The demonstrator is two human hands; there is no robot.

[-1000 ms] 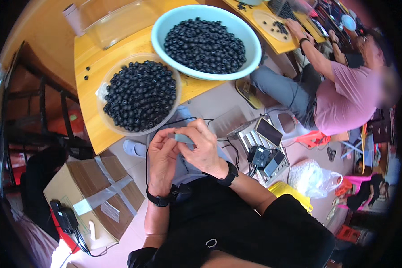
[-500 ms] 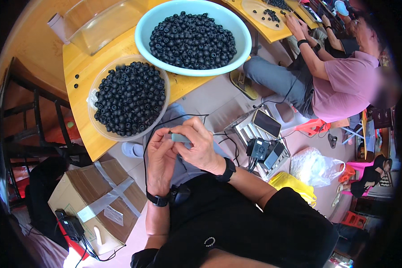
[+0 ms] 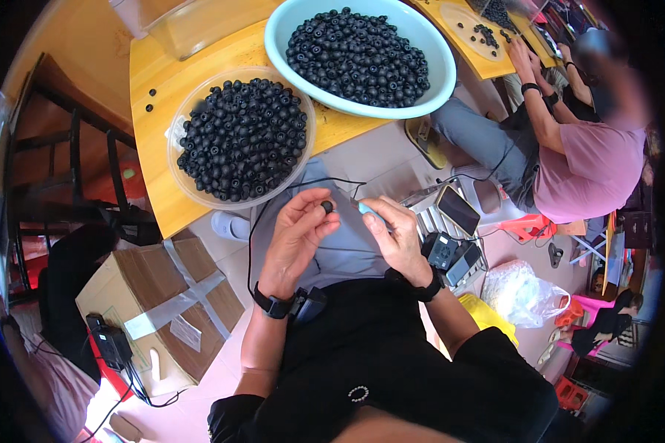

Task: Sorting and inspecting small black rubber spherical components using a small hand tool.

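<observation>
A small round black bead (image 3: 327, 207) is pinched between the fingertips of my left hand (image 3: 292, 235), above my lap. My right hand (image 3: 403, 240) is closed round the light blue handle of a small knife-like tool (image 3: 368, 212). Its short dark tip points up and left toward the bead, with a gap between them. Beyond my hands, a clear round tray (image 3: 310, 136) holds a heap of similar black beads (image 3: 244, 140). A light blue basin (image 3: 445, 74) behind it holds many more, some with a visible hole.
Tray and basin stand on a yellow table (image 3: 148, 148); two loose beads (image 3: 151, 92) lie at its left. A taped cardboard box (image 3: 144, 284) stands at lower left. To the right are a slatted stand with a phone (image 3: 458, 210), a black cable, and a seated person (image 3: 584, 170) at another table.
My hands have moved apart: the tool has come away to the right, and the bead now shows in my left fingers. The whole view has shifted a little.
</observation>
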